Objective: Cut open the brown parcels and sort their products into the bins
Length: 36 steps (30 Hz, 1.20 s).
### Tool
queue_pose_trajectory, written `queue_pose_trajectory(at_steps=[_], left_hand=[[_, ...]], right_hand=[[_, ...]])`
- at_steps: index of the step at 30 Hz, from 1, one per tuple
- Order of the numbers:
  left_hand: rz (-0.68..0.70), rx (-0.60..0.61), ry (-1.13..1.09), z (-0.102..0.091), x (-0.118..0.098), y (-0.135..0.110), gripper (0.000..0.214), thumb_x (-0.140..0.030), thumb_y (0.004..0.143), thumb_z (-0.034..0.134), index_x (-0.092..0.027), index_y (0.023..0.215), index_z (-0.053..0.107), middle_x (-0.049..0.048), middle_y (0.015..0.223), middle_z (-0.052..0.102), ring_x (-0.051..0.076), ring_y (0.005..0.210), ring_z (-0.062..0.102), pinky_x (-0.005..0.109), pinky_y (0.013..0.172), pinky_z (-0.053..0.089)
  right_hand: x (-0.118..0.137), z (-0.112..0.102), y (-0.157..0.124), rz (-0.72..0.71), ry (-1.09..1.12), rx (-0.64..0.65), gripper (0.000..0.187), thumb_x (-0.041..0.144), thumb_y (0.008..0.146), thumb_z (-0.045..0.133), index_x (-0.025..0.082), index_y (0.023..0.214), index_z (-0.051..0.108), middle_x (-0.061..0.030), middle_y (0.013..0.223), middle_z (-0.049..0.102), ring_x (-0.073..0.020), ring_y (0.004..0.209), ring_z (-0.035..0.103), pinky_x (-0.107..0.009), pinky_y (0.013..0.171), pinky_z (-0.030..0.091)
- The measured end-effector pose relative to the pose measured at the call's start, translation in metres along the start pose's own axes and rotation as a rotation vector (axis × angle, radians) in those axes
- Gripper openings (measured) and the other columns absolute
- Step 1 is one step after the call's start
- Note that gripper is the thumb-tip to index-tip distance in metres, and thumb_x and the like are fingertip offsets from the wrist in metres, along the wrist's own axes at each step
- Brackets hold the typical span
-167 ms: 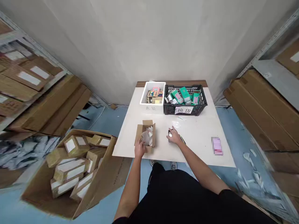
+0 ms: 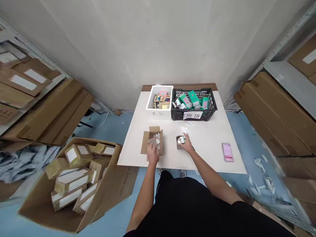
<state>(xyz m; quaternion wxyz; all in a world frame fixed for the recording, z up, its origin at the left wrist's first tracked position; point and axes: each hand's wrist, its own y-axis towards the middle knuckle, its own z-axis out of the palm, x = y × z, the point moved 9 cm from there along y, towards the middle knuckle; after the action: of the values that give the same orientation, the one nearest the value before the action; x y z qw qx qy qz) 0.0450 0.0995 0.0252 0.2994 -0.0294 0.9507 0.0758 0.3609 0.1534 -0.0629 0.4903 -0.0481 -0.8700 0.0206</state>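
Note:
A small open cardboard box (image 2: 145, 144) stands on the white table, its flaps folded out and whitish packing (image 2: 156, 136) inside. Over its near side, my left hand (image 2: 153, 153) reaches in, fingers closed at a piece of translucent wrapping (image 2: 151, 141); the fingertips are partly hidden. To the right, my right hand (image 2: 187, 144) grips a small white carton (image 2: 182, 139) with a green edge between thumb and fingers. That carton is above a small dark grey open box (image 2: 179, 146), and I cannot tell whether it touches it.
At the back of the table (image 2: 207, 158) are a white bin (image 2: 159, 114) of small boxes and a black crate (image 2: 209, 113) of green cartons. A blurred pink item (image 2: 227, 152) lies right. On the floor, left, a large carton (image 2: 116, 171) holds taped parcels. Shelves flank both sides.
My left hand has moved right and further over the cardboard box. My right hand has shifted slightly right, uncovering the small white carton and dark grey box. The view has moved slightly.

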Motion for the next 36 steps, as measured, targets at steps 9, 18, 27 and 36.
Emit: queue_pose_trajectory(at_steps=[9,18,27,36], left_hand=[[0.174,0.542,-0.143,0.113,-0.126,0.035,0.101,-0.012,0.075,0.079,-0.02,0.166,0.033,0.017,0.169,0.038,0.033,0.155,0.039,0.047,0.125,0.037],[0.052,0.586,-0.148,0.147,-0.13,0.042,0.102,-0.018,0.073,0.086,-0.025,0.163,0.039,0.0119,0.162,0.05,0.031,0.141,0.057,0.039,0.115,0.046],[0.063,0.574,-0.159,0.149,-0.124,0.041,0.105,-0.018,0.069,0.087,-0.026,0.163,0.04,0.0089,0.155,0.059,0.029,0.137,0.06,0.038,0.115,0.047],[-0.003,0.43,-0.284,0.152,-0.093,0.046,0.083,-0.013,0.062,0.085,-0.023,0.14,0.061,0.0098,0.143,0.067,0.028,0.128,0.065,0.041,0.109,0.051]], right_hand=[[-0.016,0.004,-0.022,0.129,0.295,-0.074,0.076,0.046,0.08,0.071,0.021,0.147,0.047,-0.0178,0.145,0.06,-0.0275,0.128,0.063,-0.045,0.109,0.05],[0.015,-0.036,-0.019,0.091,0.001,-0.072,0.044,0.029,0.1,0.04,0.027,0.137,0.063,-0.0058,0.121,0.074,-0.0235,0.116,0.068,-0.037,0.105,0.051],[0.046,-0.022,0.01,0.258,-0.482,0.19,0.037,0.036,0.071,0.082,0.021,0.105,0.081,-0.0168,0.157,0.05,-0.0406,0.141,0.047,-0.042,0.097,0.053],[0.061,-0.013,0.019,0.188,-0.377,0.101,0.05,0.034,0.06,0.085,0.014,0.104,0.072,-0.0237,0.157,0.048,-0.0395,0.144,0.048,-0.039,0.1,0.052]])
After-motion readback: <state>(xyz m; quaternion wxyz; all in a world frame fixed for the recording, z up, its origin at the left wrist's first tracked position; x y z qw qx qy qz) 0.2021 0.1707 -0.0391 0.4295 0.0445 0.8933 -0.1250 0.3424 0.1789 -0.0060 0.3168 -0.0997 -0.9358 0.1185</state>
